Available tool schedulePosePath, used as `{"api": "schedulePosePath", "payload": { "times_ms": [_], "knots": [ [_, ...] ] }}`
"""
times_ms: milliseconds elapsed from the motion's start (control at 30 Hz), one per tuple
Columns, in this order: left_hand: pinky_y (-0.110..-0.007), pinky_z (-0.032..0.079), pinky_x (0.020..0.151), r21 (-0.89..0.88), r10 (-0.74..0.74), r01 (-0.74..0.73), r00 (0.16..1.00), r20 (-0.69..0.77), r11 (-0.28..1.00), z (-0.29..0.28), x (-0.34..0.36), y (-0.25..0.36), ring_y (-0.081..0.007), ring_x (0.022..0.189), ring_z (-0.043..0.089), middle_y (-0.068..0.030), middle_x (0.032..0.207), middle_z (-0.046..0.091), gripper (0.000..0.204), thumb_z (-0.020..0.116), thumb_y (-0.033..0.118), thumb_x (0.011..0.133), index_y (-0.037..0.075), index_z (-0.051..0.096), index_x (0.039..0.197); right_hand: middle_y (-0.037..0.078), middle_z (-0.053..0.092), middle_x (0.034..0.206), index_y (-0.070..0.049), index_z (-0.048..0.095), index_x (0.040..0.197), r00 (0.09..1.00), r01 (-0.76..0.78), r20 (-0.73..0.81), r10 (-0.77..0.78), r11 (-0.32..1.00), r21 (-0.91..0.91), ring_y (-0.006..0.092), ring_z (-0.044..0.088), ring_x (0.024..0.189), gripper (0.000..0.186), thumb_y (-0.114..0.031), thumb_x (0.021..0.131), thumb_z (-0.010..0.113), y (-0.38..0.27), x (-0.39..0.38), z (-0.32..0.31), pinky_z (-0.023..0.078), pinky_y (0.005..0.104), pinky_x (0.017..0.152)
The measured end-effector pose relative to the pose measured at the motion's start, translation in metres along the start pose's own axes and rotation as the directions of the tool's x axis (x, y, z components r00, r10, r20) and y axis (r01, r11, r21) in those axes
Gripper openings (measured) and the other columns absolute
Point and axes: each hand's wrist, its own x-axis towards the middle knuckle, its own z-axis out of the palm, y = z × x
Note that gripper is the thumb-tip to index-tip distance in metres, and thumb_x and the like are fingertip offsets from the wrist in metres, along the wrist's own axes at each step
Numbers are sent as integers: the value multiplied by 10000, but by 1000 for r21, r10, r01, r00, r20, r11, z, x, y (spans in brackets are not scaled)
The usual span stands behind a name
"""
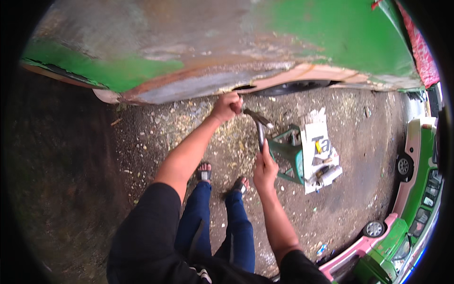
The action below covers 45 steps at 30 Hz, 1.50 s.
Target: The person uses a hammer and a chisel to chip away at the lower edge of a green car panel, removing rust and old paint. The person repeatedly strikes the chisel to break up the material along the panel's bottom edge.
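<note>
The left hand point(228, 106) is closed into a fist right at the lower edge of a car body point(189, 52), a green panel sanded down to bare grey and rusty patches. What the fist grips is hidden inside it; only a short dark piece shows at its right side, too small to tell apart from the hammer head. The right hand point(265, 169) is wrapped around the handle of a hammer point(259, 127), whose metal head points up and left, close to the left fist and just under the panel's rim. Whether the head touches the fist's hidden thing cannot be told.

Below the panel a dark wheel arch shows only as a sliver. On the gravel ground point(350, 142) stands a green stool point(288, 154), partly covered by a white sheet point(318, 156) with small tools that are too blurred to name. A second green and pink car point(416, 199) is cut off at the right rim. The person's feet in sandals stand between the arms.
</note>
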Motion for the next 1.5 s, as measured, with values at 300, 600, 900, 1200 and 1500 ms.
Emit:
{"api": "schedulePosePath", "payload": {
  "times_ms": [300,600,900,1200,1500],
  "knots": [
    [-382,401,548,42,159,-162,985,73,986,-1,7,28,-265,589,482,-79,644,451,297,674,11,770,46,430,605,-29,480,706,-8,432,1442,985,-145,-65,161,969,199,50,416,602,483,-21,969,527,-15,-34,-13,360,215,531],
    [-394,422,597,74,168,-177,978,121,981,2,2,19,-277,636,520,-62,646,487,278,701,101,757,88,478,594,-1,526,746,-10,444,1437,991,-131,-24,135,984,119,62,446,622,496,9,949,532,-16,-32,-19,401,214,570],
    [-358,451,585,56,9,-13,998,69,998,0,3,8,-262,624,554,-67,668,511,223,707,67,752,61,518,633,179,695,937,53,541,1322,907,-274,276,319,943,-191,142,586,707,387,22,936,535,1,-8,-5,490,278,710],
    [-367,398,539,10,86,-88,987,136,996,-11,-18,19,-243,581,466,-72,627,424,334,700,26,764,38,408,600,223,692,1038,25,526,1353,977,-204,-44,209,974,98,209,688,850,435,59,919,543,11,-60,-38,503,279,781],
    [-359,398,561,82,54,-64,991,125,995,-13,-37,53,-246,611,462,-79,685,443,288,678,14,792,18,422,660,81,643,773,30,569,1305,944,-328,8,330,937,121,114,578,656,373,-77,948,580,-5,-58,-68,479,284,630]
  ]
}}
